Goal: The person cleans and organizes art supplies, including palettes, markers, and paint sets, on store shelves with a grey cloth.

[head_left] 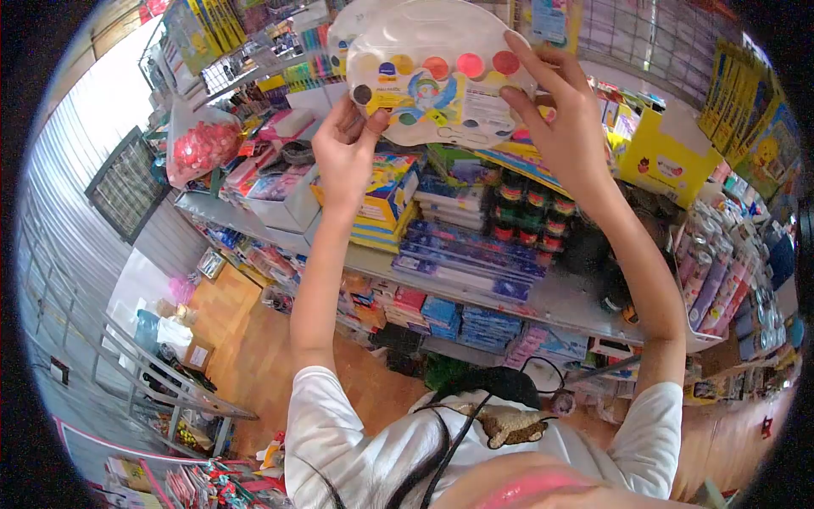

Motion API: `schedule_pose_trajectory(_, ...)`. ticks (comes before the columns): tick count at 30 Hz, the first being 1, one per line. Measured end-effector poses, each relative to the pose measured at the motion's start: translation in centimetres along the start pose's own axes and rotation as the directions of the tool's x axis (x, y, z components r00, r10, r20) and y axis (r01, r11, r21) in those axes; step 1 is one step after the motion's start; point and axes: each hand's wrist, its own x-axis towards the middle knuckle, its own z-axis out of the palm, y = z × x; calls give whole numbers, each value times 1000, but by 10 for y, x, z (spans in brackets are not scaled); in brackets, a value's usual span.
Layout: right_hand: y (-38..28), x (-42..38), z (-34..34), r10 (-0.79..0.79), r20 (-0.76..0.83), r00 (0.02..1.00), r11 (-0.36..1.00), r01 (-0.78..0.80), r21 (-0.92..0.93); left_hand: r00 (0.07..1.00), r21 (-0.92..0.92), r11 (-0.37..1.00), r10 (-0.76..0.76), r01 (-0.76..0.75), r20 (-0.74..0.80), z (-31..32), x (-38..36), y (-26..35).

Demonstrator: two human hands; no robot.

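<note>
The fingers of the right hand are spread long and curled over the right edge of a watercolour palette set, with the thumb pressed against its printed front; the fingers of the left hand are pinched on its lower left edge, thumb at the front, the other fingers tucked behind. The palette set is thus gripped by both hands and is held raised, in front of the upper part of a shelf unit, its row of round paint wells turned toward the camera.

Nearest the camera, white sleeves and a dark cable are seen at the bottom of the view. Below the raised arms, a grey shelf is seen, on which stacked blue packets and small dark jars with coloured lids are kept. A yellow box is placed just right of the right wrist. To the left, a bag of pink items is found beside trays of stationery. A wooden floor is visible far below.
</note>
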Motion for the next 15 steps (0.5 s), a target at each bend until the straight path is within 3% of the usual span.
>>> schedule_pose_trajectory(3,-1,20,25,-173,-82,981,985,174,3,997,-6,999,46,-47,-68,-17,9,-7)
schedule_pose_trajectory(15,-16,65,79,-252,-72,965,967,253,14,989,-15,999,40,-43,-143,-57,34,-39)
